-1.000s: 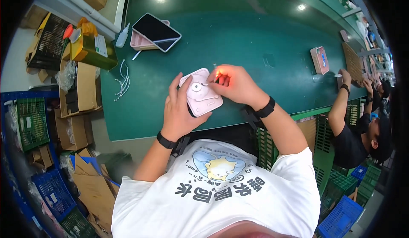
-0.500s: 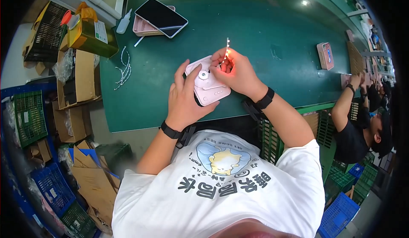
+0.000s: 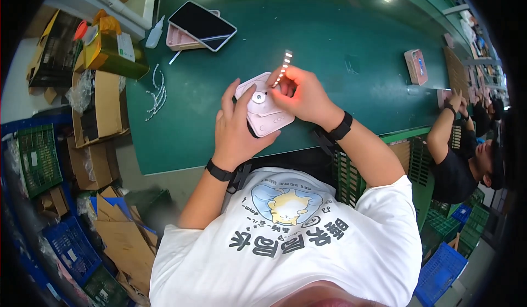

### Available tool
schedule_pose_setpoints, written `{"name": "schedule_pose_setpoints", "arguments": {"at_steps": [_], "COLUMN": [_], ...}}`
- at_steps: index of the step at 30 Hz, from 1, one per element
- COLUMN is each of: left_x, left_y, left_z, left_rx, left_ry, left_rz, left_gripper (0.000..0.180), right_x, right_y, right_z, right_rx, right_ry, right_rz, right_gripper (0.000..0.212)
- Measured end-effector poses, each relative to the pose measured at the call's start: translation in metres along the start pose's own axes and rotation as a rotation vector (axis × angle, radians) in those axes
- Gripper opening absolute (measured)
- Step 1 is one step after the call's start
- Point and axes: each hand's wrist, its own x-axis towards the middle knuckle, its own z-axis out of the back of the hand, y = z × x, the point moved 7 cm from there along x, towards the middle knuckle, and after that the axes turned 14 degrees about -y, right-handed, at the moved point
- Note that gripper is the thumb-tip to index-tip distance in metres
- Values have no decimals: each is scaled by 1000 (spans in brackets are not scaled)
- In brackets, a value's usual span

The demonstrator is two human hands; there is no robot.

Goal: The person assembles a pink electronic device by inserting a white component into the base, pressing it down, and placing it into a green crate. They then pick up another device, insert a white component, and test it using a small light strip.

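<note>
My left hand (image 3: 235, 124) is wrapped round a flat pink plastic housing (image 3: 273, 122) with rounded corners, a white round part on its face and a row of small round marks near one edge. Above the housing's right side, my right hand (image 3: 312, 99) pinches a thin LED strip (image 3: 286, 61). Its small lamps glow white, and the light reddens my fingertips. The strip's free end sticks up and away from me. My right fingers hide its lower end, so I cannot tell whether it joins the housing.
On the green table (image 3: 307, 27), a phone (image 3: 203, 26) rests across a pink tray-like part (image 3: 181, 39) at far left. Nearby are a small bottle (image 3: 155, 34), several loose white strips (image 3: 159, 95) and a yellow-green can (image 3: 112, 54). Another pink case (image 3: 417, 67) lies right, near a co-worker (image 3: 453, 164).
The LED strip has turned in my right fingers; it leans more and shows more of its lit face. My left hand keeps its hold on the pink housing.
</note>
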Motion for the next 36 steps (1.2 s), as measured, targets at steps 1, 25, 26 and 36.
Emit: {"name": "schedule_pose_setpoints", "arguments": {"at_steps": [1,25,26,36], "left_x": [0,3,4,26], "left_y": [1,-4,-4,8], "left_z": [0,-4,-3,5], "left_rx": [-1,-49,-69,-119], "left_ry": [-12,75,87,203], "left_rz": [-9,1,19,97], "left_gripper": [111,110,108,82], "right_x": [1,1,2,5], "right_y": [-1,10,7,4], "right_z": [1,3,3,-5], "right_rx": [-7,-51,-59,-109], "right_ry": [-18,16,5,-13], "right_rz": [0,285,285,294], "right_gripper": [15,13,13,7]}}
